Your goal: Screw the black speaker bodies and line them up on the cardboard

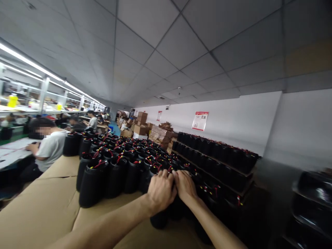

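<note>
My left hand and my right hand reach forward side by side, knuckles touching, fingers curled down over the top of a black cylinder at the near edge of a large cluster. What the fingers grip is hidden behind the hands. The cluster is made of several black cylinders with red wires at their tops, standing upright on cardboard sheets.
Tiered rows of more black cylinders run along the white wall at the right. Seated people work at a bench on the left. Cardboard boxes are stacked at the back. Dark glossy parts sit at the right edge.
</note>
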A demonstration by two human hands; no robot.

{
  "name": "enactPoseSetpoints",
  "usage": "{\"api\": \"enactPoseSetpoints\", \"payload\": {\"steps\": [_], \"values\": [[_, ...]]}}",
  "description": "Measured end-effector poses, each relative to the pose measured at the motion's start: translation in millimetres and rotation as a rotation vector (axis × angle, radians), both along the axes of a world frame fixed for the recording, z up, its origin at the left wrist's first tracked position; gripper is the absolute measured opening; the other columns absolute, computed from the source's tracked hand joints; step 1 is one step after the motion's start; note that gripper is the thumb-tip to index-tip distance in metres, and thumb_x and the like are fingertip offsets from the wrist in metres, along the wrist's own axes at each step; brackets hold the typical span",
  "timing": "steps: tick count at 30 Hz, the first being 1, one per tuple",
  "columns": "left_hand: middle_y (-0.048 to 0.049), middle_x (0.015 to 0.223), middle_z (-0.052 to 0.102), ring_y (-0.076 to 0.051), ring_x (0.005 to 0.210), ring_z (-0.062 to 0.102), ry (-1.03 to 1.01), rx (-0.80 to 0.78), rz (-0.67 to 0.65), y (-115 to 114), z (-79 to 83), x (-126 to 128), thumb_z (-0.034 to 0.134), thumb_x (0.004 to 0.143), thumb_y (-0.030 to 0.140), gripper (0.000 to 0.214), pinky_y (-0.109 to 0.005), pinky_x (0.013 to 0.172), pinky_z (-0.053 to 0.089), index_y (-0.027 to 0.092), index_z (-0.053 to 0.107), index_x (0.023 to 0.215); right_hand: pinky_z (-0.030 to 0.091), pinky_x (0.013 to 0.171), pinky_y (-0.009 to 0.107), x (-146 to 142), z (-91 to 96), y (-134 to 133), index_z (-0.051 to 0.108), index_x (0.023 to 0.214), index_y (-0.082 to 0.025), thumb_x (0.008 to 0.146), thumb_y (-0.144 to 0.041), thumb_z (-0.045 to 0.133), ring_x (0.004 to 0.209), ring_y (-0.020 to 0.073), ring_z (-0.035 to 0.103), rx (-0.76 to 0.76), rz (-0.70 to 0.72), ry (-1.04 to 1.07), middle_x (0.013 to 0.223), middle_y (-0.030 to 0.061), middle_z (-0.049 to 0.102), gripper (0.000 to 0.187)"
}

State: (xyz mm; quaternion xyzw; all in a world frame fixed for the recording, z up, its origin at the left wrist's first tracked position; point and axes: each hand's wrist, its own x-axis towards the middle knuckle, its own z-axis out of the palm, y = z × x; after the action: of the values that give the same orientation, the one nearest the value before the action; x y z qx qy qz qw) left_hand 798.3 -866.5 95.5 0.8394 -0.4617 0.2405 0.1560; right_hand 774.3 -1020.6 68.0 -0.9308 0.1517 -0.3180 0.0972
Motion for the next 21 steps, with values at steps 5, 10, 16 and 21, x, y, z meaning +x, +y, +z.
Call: {"api": "enactPoseSetpoints", "payload": {"steps": [5,10,16,21], "values": [[-0.0110,0.123,0.064,-0.027,0.119,0.060,0.022,-0.079,-0.117,4.2,-17.6,3.6,0.058,0.095,0.045,0.038,-0.049,0.108,0.050,0.018,0.059,0.122,0.051,0.100,0.041,-5.9,-13.3,-23.5,0.065,0.111,-0.013,0.105,-0.023,0.040,0.111,0.0240,0.066,0.005,0.107,-0.068,0.114,0.0124,0.071,0.028],[-0.0173,0.149,0.052,-0.037,0.143,0.043,-0.006,-0.010,-0.293,22.5,-27.8,12.7,0.080,0.074,0.053,0.087,-0.067,0.125,0.023,0.019,0.044,0.146,0.048,0.108,0.046,-17.1,-23.0,-36.2,0.061,0.121,-0.012,0.101,-0.037,0.035,0.125,0.0299,0.060,-0.015,0.151,-0.169,0.132,0.0177,0.064,0.041],[-0.0222,0.153,0.049,-0.037,0.148,0.039,-0.044,0.031,-0.322,38.2,-25.2,4.5,0.074,0.085,0.053,0.087,-0.070,0.125,0.019,0.015,0.036,0.152,0.052,0.100,0.056,-31.5,-29.0,-31.8,0.061,0.116,-0.011,0.098,-0.050,0.037,0.119,0.0363,0.062,-0.036,0.180,-0.264,0.125,0.0211,0.065,0.049],[-0.0219,0.158,0.043,-0.037,0.153,0.030,-0.062,0.020,-0.268,84.1,-1.7,-7.8,0.065,0.090,0.056,0.074,-0.068,0.125,0.019,0.016,0.044,0.148,0.053,0.100,0.054,-58.9,-12.4,-7.3,0.059,0.118,-0.021,0.099,-0.057,0.043,0.120,0.0323,0.062,-0.104,0.251,-0.408,0.126,0.0130,0.065,0.044]]}}
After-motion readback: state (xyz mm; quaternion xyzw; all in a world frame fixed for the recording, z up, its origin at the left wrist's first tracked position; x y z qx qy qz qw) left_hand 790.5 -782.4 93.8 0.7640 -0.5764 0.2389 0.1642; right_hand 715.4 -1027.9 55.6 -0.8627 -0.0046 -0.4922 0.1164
